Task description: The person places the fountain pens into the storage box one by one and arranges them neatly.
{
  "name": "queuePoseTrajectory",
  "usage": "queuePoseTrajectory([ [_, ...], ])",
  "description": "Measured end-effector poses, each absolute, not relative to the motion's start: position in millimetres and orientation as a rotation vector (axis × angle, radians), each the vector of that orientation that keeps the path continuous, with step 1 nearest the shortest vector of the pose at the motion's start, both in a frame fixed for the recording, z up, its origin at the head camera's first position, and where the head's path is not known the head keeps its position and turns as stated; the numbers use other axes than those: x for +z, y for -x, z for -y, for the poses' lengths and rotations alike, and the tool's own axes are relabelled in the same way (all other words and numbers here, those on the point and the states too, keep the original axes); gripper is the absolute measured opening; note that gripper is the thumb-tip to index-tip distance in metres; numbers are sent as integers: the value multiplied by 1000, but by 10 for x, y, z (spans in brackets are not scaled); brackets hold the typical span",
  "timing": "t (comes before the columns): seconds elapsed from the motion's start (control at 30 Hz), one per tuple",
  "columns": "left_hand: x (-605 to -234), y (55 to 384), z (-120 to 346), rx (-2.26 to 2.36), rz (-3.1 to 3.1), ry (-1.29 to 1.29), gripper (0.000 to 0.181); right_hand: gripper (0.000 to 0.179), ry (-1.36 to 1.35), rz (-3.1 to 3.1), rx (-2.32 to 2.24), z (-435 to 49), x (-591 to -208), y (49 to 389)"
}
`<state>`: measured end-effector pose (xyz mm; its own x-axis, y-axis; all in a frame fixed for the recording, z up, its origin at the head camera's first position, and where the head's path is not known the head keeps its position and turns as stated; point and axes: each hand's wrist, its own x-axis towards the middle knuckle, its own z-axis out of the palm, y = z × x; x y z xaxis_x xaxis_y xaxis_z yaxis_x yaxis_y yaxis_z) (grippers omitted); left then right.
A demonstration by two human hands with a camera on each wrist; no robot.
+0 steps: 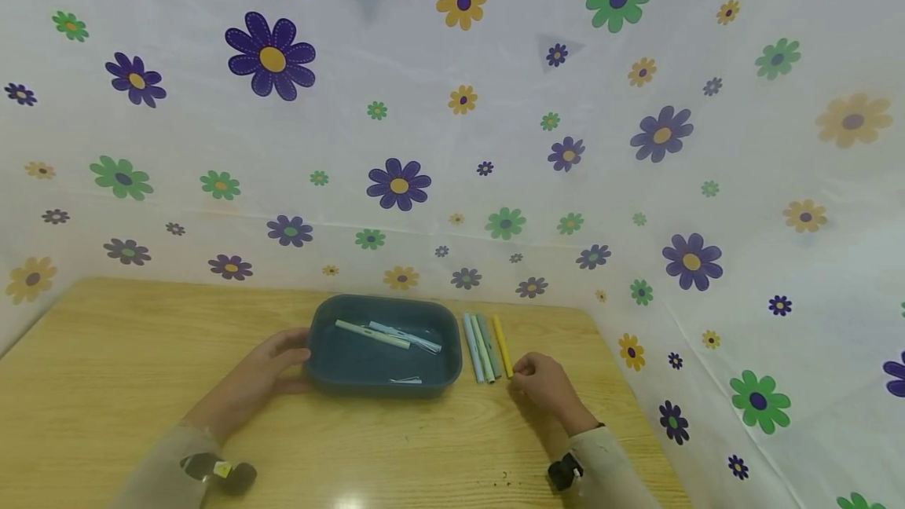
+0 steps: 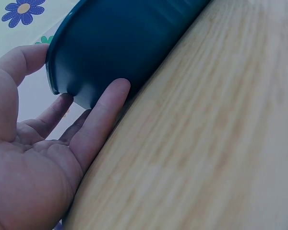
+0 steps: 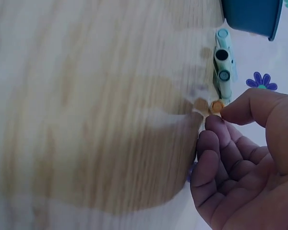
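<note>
A dark teal plastic bin (image 1: 385,389) stands on the table. At its left end my left hand (image 1: 272,371) touches the outer wall and rim with spread fingers; the left wrist view shows fingertips (image 2: 119,86) against the teal wall. To the bin's right lie a light blue marker (image 1: 473,348), a pale green marker (image 1: 485,348), a grey-green marker (image 1: 489,346) and a yellow marker (image 1: 503,346), side by side. My right hand (image 1: 547,387) pinches the near end of the yellow marker between thumb and fingertips. In the right wrist view its orange-yellow end (image 3: 216,106) shows by the thumb.
Inside the bin lie a pale yellow-green marker (image 1: 372,334), light blue markers (image 1: 406,335) and a small pale piece (image 1: 405,380) near the front wall. Dark specks (image 1: 503,479) dot the wooden table (image 1: 318,454). A flowered curtain (image 1: 424,140) hangs behind and at the right.
</note>
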<state>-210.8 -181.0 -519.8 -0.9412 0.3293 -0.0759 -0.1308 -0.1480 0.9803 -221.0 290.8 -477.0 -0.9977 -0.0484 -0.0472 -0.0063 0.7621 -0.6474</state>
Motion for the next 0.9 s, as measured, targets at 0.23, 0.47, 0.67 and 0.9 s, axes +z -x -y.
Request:
queuePoseTrajectory([
  [0.23, -5177, 2090, 1810, 2159, -1824, -222, 61, 13, 19, -2896, -1035, -2945, -4791, 2251],
  [0.47, -5184, 2100, 1823, 2163, -1806, -228, 62, 13, 79, -2893, -1047, -2910, -4808, 2290],
  [0.67, -5197, 2112, 1827, 2156, -1813, -241, 62, 12, 114, -2884, -1034, -2867, -4814, 2300],
  [0.9, -5210, 2116, 1826, 2158, -1817, -268, 61, 13, 122, -2904, -1002, -2861, -4826, 2293],
])
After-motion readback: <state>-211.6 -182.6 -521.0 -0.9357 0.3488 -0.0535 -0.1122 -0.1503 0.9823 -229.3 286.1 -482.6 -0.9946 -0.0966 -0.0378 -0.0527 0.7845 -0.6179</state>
